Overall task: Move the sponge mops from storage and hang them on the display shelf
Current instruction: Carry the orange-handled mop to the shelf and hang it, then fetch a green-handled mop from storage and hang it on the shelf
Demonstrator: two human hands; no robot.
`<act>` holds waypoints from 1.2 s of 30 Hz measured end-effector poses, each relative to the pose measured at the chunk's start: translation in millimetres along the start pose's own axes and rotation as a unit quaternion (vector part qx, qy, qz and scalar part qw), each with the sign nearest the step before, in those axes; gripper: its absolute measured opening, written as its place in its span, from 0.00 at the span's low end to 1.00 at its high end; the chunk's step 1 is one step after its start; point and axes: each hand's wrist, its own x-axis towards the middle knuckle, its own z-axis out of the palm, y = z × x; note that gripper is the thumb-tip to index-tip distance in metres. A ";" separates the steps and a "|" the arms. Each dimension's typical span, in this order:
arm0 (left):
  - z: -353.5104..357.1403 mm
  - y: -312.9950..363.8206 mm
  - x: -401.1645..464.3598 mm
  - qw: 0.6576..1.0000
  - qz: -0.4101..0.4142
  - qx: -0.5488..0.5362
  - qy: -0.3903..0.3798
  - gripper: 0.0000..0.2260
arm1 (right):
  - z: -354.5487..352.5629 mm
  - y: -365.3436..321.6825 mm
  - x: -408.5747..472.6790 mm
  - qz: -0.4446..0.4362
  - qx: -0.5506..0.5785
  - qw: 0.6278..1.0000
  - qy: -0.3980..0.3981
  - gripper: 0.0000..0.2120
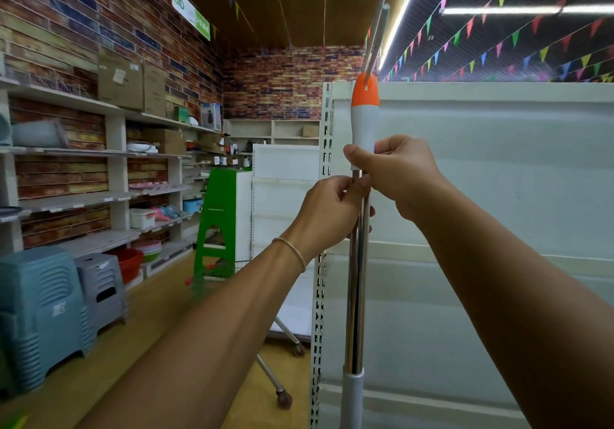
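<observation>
While both arms reach out at chest height, the sponge mop stands upright between them, right in front of the slotted upright at the left edge of the white display shelf. Its shiny metal pole runs from a white collar low down up to a white grip capped in orange, with a thin rod continuing toward the ceiling. The mop's sponge head is out of view.

The right hand curls round the lower end of the white grip, thumb across the front. Just beneath it, the left hand, a thin band on its wrist, wraps the metal pole, fingertips pinching right where pole meets grip. The two hands touch.

Off to the left, wall shelves against a brick-pattern wall carry boxes, basins and tubs. Stacked blue stools and grey stools sit on the floor, with a green step ladder farther back. Strings of coloured pennants cross the ceiling.
</observation>
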 end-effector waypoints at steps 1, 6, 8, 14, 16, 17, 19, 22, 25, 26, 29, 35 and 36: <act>1.4 -2.8 3.8 1.000 -0.003 0.003 0.005 0.16 | 0.7 2.4 4.2 0.004 -0.005 1.000 -0.001 0.14; 7.6 -10.5 19.3 0.999 -0.032 0.014 0.021 0.13 | 3.9 13.8 23.3 0.024 -0.015 1.000 -0.013 0.15; 9.0 -10.8 23.8 0.999 -0.045 0.020 0.023 0.13 | 5.6 17.9 28.0 0.033 -0.013 0.999 -0.013 0.15; 11.7 -16.6 27.3 0.996 -0.072 0.025 0.036 0.15 | 14.2 32.4 35.7 0.023 -0.007 1.000 0.014 0.14; 14.6 -17.4 23.8 0.995 -0.077 0.036 0.046 0.14 | 16.0 36.5 35.1 0.019 0.003 1.000 0.021 0.14; 15.2 -19.1 20.8 0.995 -0.075 0.046 0.048 0.12 | 17.4 38.1 33.3 0.016 0.008 1.000 0.026 0.13; 14.9 -22.1 10.0 0.995 -0.076 0.053 0.034 0.04 | 18.9 40.2 27.6 0.004 0.027 0.999 0.042 0.12; 5.6 -28.3 -17.4 0.993 -0.112 0.023 -0.013 0.15 | 25.5 48.0 16.3 -0.029 -0.003 0.997 0.067 0.07; -22.7 -39.2 -51.1 0.987 -0.130 0.081 -0.043 0.19 | 38.5 63.6 -11.1 -0.107 -0.098 0.983 0.112 0.18; -36.0 -45.0 -63.7 0.984 -0.127 0.117 -0.046 0.19 | 45.6 68.7 -25.8 -0.152 -0.126 0.971 0.138 0.22; -85.8 -67.4 -103.3 0.968 -0.151 0.197 -0.026 0.19 | 82.8 78.7 -77.1 -0.267 -0.129 0.943 0.155 0.21; -219.1 -135.8 -160.6 0.952 -0.243 0.177 0.062 0.15 | 223.6 95.5 -127.6 -0.195 -0.085 0.975 -0.056 0.12; -244.1 -147.8 -166.1 0.951 -0.261 0.144 0.081 0.12 | 250.8 96.1 -129.5 -0.164 -0.078 0.980 -0.085 0.12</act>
